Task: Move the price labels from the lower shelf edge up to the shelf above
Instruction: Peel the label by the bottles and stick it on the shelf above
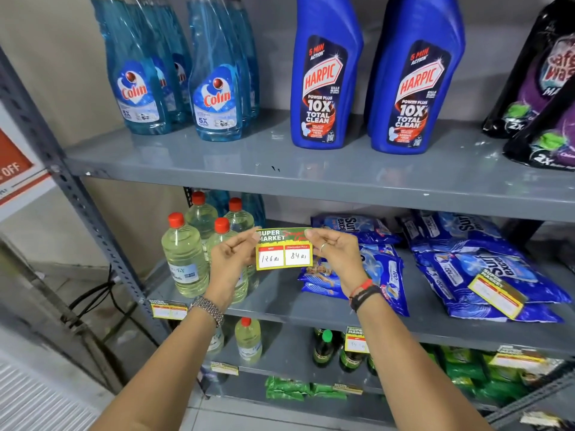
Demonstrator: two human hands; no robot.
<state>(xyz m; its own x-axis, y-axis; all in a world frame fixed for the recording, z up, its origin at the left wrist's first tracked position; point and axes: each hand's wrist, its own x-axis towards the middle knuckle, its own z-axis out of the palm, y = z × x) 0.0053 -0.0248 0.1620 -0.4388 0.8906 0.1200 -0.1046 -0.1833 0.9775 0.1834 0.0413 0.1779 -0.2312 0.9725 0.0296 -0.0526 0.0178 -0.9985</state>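
Both hands pinch one price label between them: your left hand closes thumb and fingers on its left edge, your right hand does the same on its right edge. The label is held flat and facing you, in the air in front of the lower shelf's goods, below the front edge of the upper shelf and not touching it.

You look to be mid-carry, with the label off its old place and not yet stuck above. The next move calls for raising it level to that grey front lip and pressing it on squarely, probably under the blue Harpic bottles, though which product it belongs to you cannot tell from here.

Other labels remain lower down: one on the lower shelf edge at the left by your wrist, one lying on the Surf Excel packs, and more on the edges further below.

Behind the label stand clear bottles with red caps. Colin spray bottles share the upper shelf. The rack is grey painted metal with a slotted upright, smooth and slightly glossy, against a plain wall.
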